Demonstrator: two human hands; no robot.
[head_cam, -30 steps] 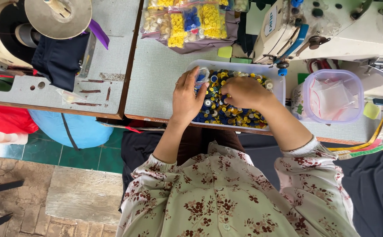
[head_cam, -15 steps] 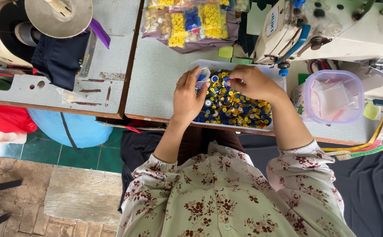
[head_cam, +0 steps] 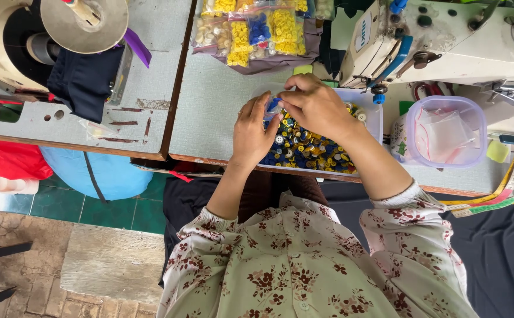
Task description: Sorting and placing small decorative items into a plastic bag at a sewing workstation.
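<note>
The left hand (head_cam: 254, 132) and the right hand (head_cam: 316, 106) are meeting over a clear tray (head_cam: 374, 121) full of blue and yellow buttons (head_cam: 304, 147). Both hands are pinching, with fingers curled together, a small blue piece (head_cam: 273, 106); what it is I cannot tell. The tray is sitting at the near edge of the grey table (head_cam: 216, 100), beside a lidded plastic tub (head_cam: 444, 131).
</note>
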